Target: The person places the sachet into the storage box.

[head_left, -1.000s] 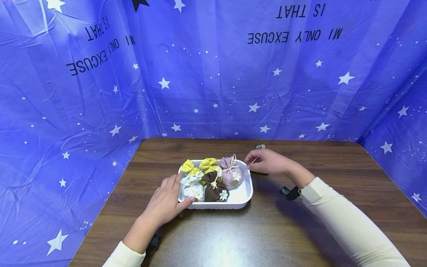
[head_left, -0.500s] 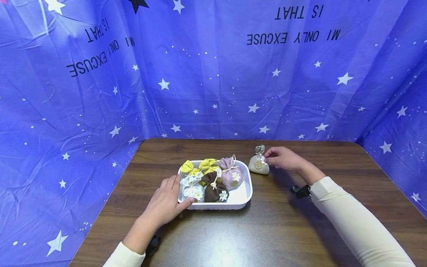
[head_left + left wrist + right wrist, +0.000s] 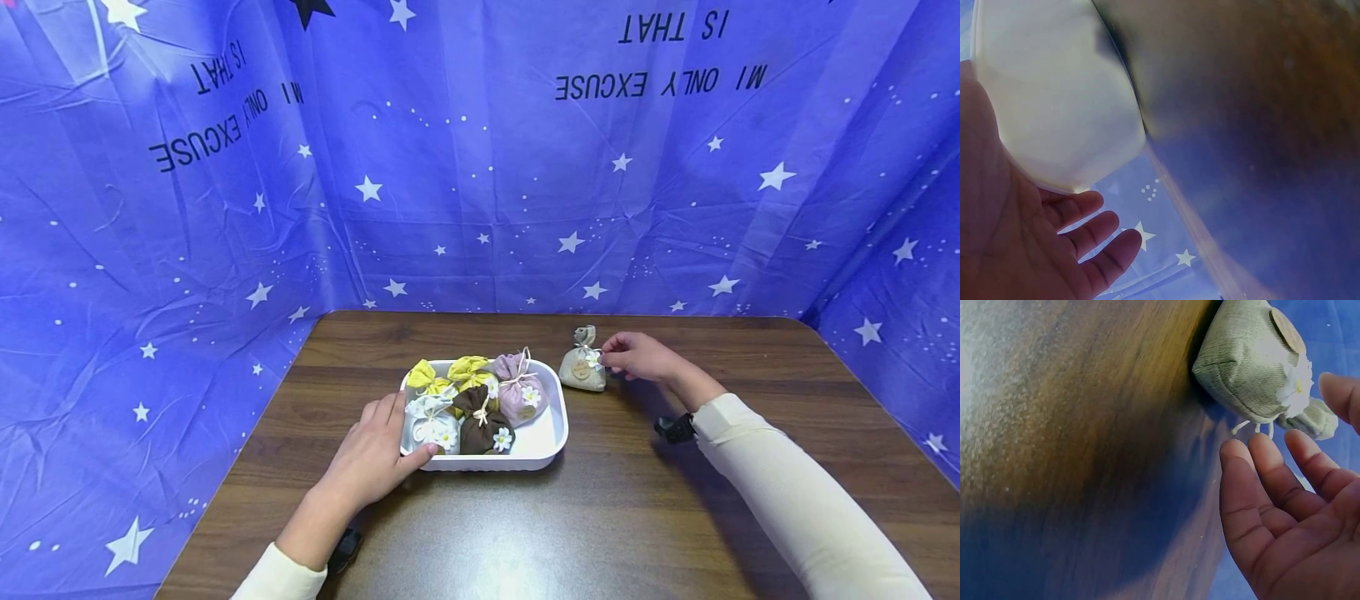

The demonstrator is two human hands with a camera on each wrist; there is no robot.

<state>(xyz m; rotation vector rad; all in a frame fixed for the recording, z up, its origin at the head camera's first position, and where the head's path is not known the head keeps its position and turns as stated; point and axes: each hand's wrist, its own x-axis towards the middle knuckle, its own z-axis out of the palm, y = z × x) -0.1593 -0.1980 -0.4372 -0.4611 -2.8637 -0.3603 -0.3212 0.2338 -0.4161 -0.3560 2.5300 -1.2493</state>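
Observation:
In the head view a white tray (image 3: 536, 458) holds several drawstring sachets: two yellow ones, a mauve one (image 3: 517, 400), a dark brown one (image 3: 480, 435) and a white one (image 3: 429, 429). My left hand (image 3: 371, 450) rests against the tray's left end, thumb over the front rim; the left wrist view shows its fingers loosely bent beside the tray wall. A beige linen sachet (image 3: 582, 371) with a white flower and round tag stands right of the tray. Beside it is my right hand (image 3: 637, 357); in the right wrist view its fingers (image 3: 1272, 469) are spread around the sachet's tied neck.
The brown wooden table (image 3: 480, 533) ends at the back against a blue star-print curtain (image 3: 480, 208), which also hangs at both sides. A black wrist strap (image 3: 673, 429) is on the right wrist.
My right hand has moved right from the tray's right edge to the beige sachet's right side, bringing that sachet into view. The left hand and the tray stay put.

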